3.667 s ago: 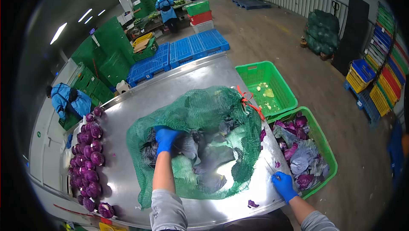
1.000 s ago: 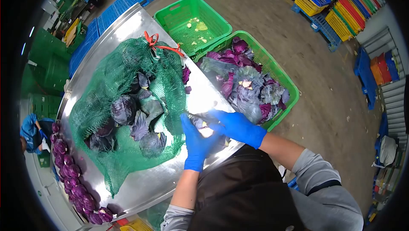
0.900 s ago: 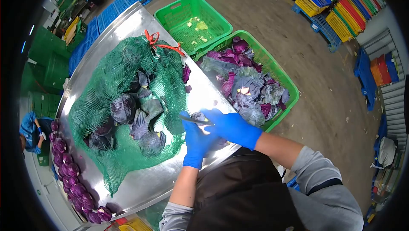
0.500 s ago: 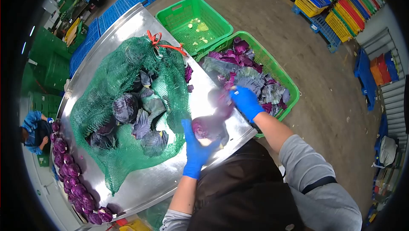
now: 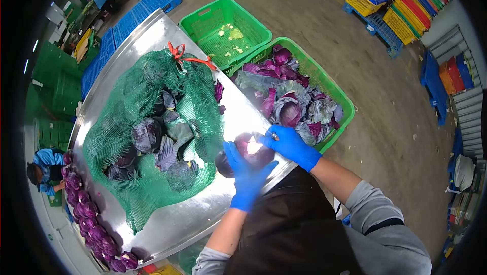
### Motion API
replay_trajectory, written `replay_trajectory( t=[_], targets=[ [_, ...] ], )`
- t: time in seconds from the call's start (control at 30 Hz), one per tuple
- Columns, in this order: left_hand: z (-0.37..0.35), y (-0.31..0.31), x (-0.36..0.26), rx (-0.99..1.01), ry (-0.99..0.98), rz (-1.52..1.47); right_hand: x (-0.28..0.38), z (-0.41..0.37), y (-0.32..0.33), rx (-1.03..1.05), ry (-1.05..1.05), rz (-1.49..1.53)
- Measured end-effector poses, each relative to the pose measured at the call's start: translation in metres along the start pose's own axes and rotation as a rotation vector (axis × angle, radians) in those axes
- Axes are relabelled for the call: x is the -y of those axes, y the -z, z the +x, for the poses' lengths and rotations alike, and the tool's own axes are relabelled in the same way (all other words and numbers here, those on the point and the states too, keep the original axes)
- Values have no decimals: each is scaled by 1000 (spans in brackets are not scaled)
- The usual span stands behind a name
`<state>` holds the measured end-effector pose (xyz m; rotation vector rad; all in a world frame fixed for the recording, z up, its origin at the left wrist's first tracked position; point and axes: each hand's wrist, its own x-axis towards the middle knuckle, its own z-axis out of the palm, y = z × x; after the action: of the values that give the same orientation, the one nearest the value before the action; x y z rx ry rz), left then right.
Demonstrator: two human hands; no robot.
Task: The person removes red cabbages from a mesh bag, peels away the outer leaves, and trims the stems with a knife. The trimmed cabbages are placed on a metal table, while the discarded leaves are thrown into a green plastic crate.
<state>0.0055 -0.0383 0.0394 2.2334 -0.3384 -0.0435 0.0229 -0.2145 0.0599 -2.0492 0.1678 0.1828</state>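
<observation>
A red cabbage rests near the right edge of the metal table, its pale cut stem end facing up. My left hand, in a blue glove and slightly blurred, grips it from the near side. On the right of the cabbage is my right hand, also blue-gloved, with fingers closed round something small with a metallic end; most of it is hidden. Left of both hands lies a green mesh bag, tied with red ribbon, with dark red cabbages and loose leaves in and around it.
A green crate full of purple leaves adjoins the table's right edge. Behind it, another green crate holds a few pale scraps. Trimmed cabbages line the left edge, where a person stands. Blue pallets lie beyond.
Outer leaves blurred in my right hand are gone from it, and a large leaf now lies in the full crate. My right hand has moved down to the cabbage; its stem end now faces up.
</observation>
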Motion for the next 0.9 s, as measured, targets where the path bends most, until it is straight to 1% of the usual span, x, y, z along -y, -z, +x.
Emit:
replay_trajectory(
  t=[0.03, 0.07, 0.1, 0.13, 0.17, 0.2, 0.23, 0.3, 0.33, 0.37, 0.43, 0.5, 0.53, 0.57, 0.63, 0.67, 0.7, 0.73, 0.77, 0.8, 0.83, 0.9],
  targets=[
    [9, -3, -5, -71, -24, 88, 4, -3, 3, 9, -64, -37],
    [16, -2, -6, -68, -30, 87, 1, -5, 5, 45, -90, -110],
    [24, 3, -4, 11, 30, -39, 5, -8, 8, 36, -94, -109],
    [28, 6, -2, 88, 95, -163, 15, -13, 12, -27, -12, -166],
    [31, 6, -1, 89, 91, -162, 21, -15, 15, -91, 73, -224],
    [34, 6, 0, 116, 116, -207, -11, -14, -6, -99, 159, -388],
    [37, 6, -1, 139, 144, -254, -10, -18, -11, -104, 159, -386],
    [40, 8, -6, 156, 122, -233, -8, -25, -15, -58, 142, -452],
    [39, 8, -9, 171, 106, -212, -3, -26, -14, -107, 206, -358],
    [36, 3, -3, 172, 108, -212, -12, -22, -19, -106, 205, -357],
    [24, -8, 15, 2, 118, -150, -38, -11, -34, -171, 296, -184],
    [15, -4, -2, -61, 7, -36, -5, 2, -4, -138, 204, -494],
    [13, -1, -8, -61, -54, -88, -7, 11, -1, -120, 98, -283],
    [8, 0, -5, -51, -53, -86, -14, 10, -10, -121, 89, -278],
    [6, -1, 3, -72, -23, -265, -34, 19, -29, -267, 428, -281],
    [0, 0, 12, -34, 67, -388, -51, 36, -34, -211, 204, -210],
    [-7, 5, 20, -35, 71, -383, -58, 51, -26, -185, -118, -24],
    [-11, 12, 27, -37, 110, -454, -59, 52, -12, -295, -129, 215],
    [-13, 14, 31, -40, 148, -530, -71, 60, 7, -249, -82, -406],
    [-16, 13, 32, -46, 250, -822, -67, 72, 25, -441, -473, -92],
    [-15, 16, 34, -51, 256, -824, -55, 65, 28, -434, -472, -96],
    [-1, 29, 37, 116, 103, -569, -29, 47, 28, -455, -155, -89]
  ],
)
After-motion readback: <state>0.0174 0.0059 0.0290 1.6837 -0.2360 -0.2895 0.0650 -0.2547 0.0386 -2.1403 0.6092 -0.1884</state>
